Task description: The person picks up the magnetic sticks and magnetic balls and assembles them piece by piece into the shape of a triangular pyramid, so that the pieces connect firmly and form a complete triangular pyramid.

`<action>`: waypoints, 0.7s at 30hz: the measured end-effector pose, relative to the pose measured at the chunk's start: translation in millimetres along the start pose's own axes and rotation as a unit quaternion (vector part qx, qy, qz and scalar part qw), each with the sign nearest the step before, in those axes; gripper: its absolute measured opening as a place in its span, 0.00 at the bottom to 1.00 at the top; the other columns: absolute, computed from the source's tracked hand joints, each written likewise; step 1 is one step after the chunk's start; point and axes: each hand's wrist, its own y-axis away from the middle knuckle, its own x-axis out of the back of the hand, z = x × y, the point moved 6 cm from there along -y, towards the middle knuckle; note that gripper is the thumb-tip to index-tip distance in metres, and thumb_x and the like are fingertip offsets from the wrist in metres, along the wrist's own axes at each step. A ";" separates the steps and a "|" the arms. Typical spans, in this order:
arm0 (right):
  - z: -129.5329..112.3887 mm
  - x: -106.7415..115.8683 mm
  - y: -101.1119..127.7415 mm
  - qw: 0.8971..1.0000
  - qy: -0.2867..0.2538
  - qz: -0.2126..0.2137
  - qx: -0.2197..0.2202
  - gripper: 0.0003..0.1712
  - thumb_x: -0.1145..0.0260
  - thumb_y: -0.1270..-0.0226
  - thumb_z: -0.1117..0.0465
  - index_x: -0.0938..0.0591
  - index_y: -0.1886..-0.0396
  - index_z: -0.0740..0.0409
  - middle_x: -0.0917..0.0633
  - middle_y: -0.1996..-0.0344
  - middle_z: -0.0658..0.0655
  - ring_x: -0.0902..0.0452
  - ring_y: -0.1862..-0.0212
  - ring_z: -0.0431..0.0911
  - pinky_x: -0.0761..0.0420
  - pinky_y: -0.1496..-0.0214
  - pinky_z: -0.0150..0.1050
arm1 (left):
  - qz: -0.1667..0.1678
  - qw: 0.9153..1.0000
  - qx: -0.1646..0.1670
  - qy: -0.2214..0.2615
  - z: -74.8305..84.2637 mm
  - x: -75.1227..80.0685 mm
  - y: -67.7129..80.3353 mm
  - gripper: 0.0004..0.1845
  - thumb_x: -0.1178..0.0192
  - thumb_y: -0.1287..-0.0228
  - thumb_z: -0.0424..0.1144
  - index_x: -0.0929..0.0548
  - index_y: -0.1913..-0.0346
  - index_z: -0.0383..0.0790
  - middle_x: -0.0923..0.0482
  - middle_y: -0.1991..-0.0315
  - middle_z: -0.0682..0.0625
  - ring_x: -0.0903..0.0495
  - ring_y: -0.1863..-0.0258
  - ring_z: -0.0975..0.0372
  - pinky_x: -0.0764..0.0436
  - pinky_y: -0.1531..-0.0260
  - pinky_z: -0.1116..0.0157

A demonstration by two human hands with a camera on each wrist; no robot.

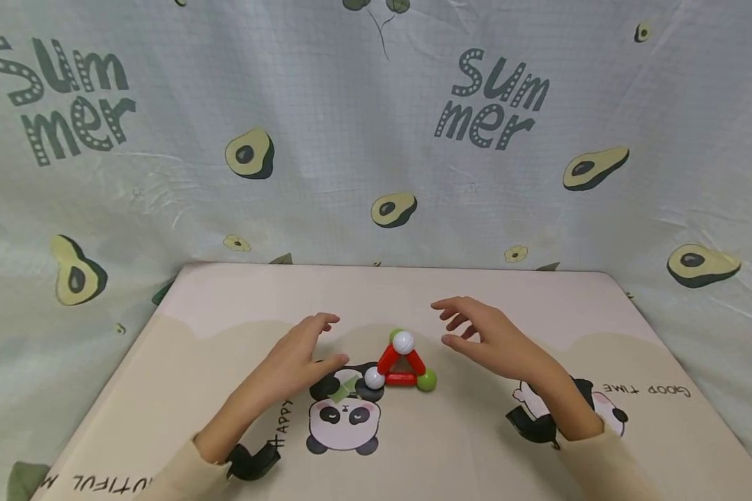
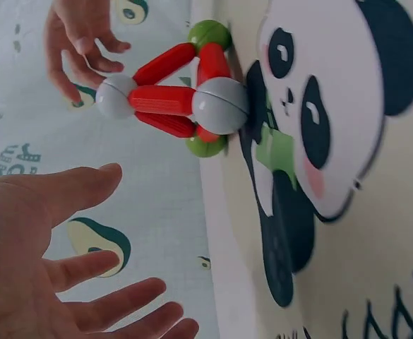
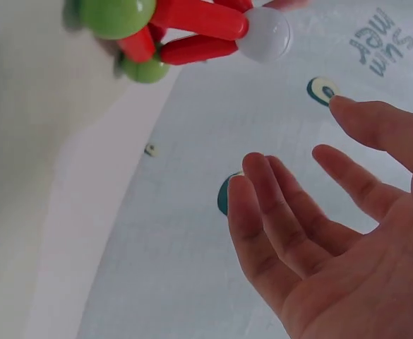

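A small pyramid of red rods point(image 1: 401, 379) joined by balls stands on the table between the two hands. One white ball point(image 2: 116, 96) forms its top, and another white ball point(image 2: 220, 105) sits at a lower corner. Green balls point(image 3: 117, 15) make the other corners. To its left is the left hand point(image 1: 299, 355), fingers relaxed and thumb toward the pyramid, holding nothing. On the other side hovers the right hand point(image 1: 489, 337), its fingers loosely bent and apart from the pyramid. Both palms face inward.
The table point(image 1: 476, 445) has a pale cover printed with a panda point(image 1: 343, 424) and lettering. Behind it hangs a light curtain point(image 1: 326, 90) with avocado prints and "summer" lettering. The table's far edge runs beyond the hands.
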 end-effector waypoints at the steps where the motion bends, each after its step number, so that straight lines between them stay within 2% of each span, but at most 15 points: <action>1: 1.4 2.3 5.6 1.000 0.003 0.002 -0.005 0.28 0.31 0.27 0.56 0.26 0.29 0.45 0.17 0.42 0.48 0.17 0.45 0.45 0.15 0.46 0.40 | 0.004 1.000 0.001 -0.008 -0.8 0.7 2.4 0.34 0.31 0.34 0.48 0.29 0.29 0.40 0.23 0.34 0.38 0.23 0.35 0.44 0.22 0.38 0.41; 5: 8.4 8.4 26.4 0.999 0.021 0.016 -0.023 0.29 0.32 0.26 0.54 0.27 0.29 0.43 0.20 0.38 0.48 0.18 0.42 0.48 0.16 0.45 0.47 | 0.019 0.999 0.000 -0.048 -4.3 3.0 11.7 0.36 0.31 0.34 0.51 0.29 0.28 0.42 0.27 0.30 0.41 0.27 0.31 0.45 0.26 0.35 0.41; 13: 14.7 2.4 45.4 0.993 0.086 0.058 -0.051 0.32 0.32 0.27 0.52 0.29 0.26 0.48 0.24 0.34 0.54 0.23 0.35 0.53 0.20 0.38 0.57 | 0.061 0.988 -0.040 -0.138 -5.4 9.4 27.4 0.37 0.27 0.39 0.55 0.24 0.33 0.39 0.25 0.35 0.38 0.26 0.33 0.43 0.25 0.36 0.41; 21: 13.7 -11.5 42.4 0.991 0.101 0.074 -0.044 0.34 0.31 0.27 0.52 0.30 0.25 0.51 0.25 0.33 0.57 0.25 0.32 0.56 0.21 0.37 0.59 | 0.079 0.984 -0.049 -0.154 -7.9 10.1 31.4 0.43 0.28 0.42 0.61 0.26 0.30 0.38 0.27 0.32 0.36 0.32 0.27 0.41 0.28 0.34 0.38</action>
